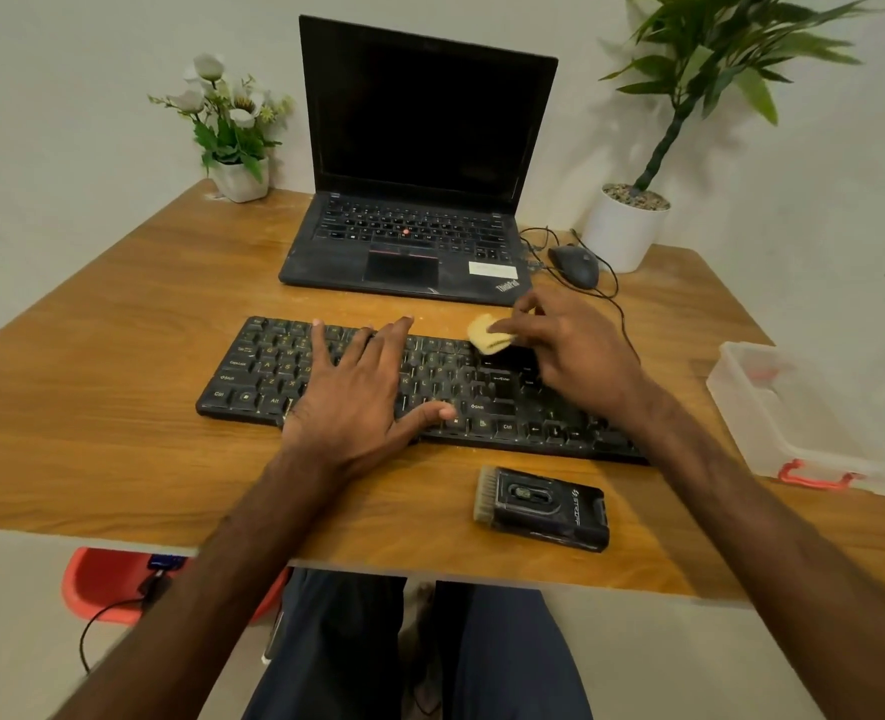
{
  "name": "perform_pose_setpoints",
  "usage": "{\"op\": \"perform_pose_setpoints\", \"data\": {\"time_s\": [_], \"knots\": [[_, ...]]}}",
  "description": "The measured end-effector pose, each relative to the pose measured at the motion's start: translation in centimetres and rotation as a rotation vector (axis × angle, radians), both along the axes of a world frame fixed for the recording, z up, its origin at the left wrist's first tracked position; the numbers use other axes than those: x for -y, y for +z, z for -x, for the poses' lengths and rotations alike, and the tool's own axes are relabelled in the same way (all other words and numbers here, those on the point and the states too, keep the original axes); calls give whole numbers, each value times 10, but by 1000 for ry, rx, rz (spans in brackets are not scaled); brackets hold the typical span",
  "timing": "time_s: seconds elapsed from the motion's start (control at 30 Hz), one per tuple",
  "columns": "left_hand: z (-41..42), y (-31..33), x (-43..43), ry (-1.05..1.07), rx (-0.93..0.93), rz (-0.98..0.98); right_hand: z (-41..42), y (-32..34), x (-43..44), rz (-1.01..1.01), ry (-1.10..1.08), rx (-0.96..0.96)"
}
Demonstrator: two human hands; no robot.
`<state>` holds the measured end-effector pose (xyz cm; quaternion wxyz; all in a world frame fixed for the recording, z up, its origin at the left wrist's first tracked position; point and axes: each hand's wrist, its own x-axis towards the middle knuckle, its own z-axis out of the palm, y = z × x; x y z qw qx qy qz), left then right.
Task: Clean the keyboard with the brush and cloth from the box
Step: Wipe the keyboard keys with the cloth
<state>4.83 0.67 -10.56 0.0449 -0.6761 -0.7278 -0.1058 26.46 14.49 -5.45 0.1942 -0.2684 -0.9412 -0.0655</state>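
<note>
Yellow cloth point(489, 333) is pinched in the right hand point(572, 350) at the back edge of the black keyboard point(482, 402). Left hand point(357, 394) lies flat on the keys (fingers spread). Nearby lies the brush point(541, 507); the clear box point(788, 413) sits right, on the wooden table point(118, 330).

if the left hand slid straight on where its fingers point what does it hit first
Most likely the laptop, at its front edge: the left hand lies flat on the keyboard, fingers aimed at it, only desk between.
</note>
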Motion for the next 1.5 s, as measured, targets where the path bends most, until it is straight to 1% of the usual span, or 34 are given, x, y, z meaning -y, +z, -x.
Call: {"op": "perform_pose_setpoints", "data": {"time_s": [0.03,0.07,0.13,0.2,0.27,0.37,0.43,0.47,0.53,0.57,0.63,0.77,0.83,0.9,0.93,1.0,1.03,1.07,1.1,1.17,1.27,1.33,1.43,1.47,1.5], "knots": [[0,0,-1,1,5,4,11,-4,8,2,29,-22],[0,-1,-1,3,9,7,23,-8,15,-5,60,-1],[0,-2,-2,9,8,11,37,-18,20,-25,115,106],[0,-3,-3,17,-6,17,37,-18,12,-18,139,162],[0,-2,-3,19,-15,20,28,-7,-5,-5,93,179],[0,-2,-3,20,-17,14,11,7,-31,-26,-62,267],[-1,-1,-3,20,-18,9,11,8,-33,26,-82,177],[-1,-1,-3,24,-18,11,17,6,-27,25,-57,117],[-2,-1,-3,32,-11,7,36,-1,-13,-28,33,73],[-2,-1,-3,33,-11,5,44,-5,-7,-47,80,95],[-2,-1,-3,32,-17,12,51,-8,-1,-75,153,198],[-1,-2,-3,35,-17,17,44,-6,-15,-143,196,293],[-1,-1,-3,34,-15,21,42,0,-24,-152,170,344],[-1,-1,-3,35,-13,23,41,9,-33,-146,99,388],[-2,0,-2,35,-13,21,41,12,-36,-116,64,365],[-1,0,-3,31,-8,19,46,11,-35,-30,15,203],[-1,0,-3,34,-5,18,51,8,-31,-16,22,123],[-1,0,-3,38,-6,17,58,4,-24,-1,46,86],[-2,0,-3,39,-7,16,63,0,-17,17,84,103],[-2,-1,-3,40,-9,22,66,-3,-8,37,179,203],[-2,-2,-4,42,-8,27,62,1,-9,14,202,234],[-2,-2,-5,41,-6,24,64,4,-10,-52,190,257],[-1,-1,-4,46,-6,32,71,0,-14,-110,109,337],[-2,-1,-4,48,-4,32,71,-2,-16,-88,71,313],[-2,0,-4,48,-4,30,70,-4,-18,-51,31,248]]}}
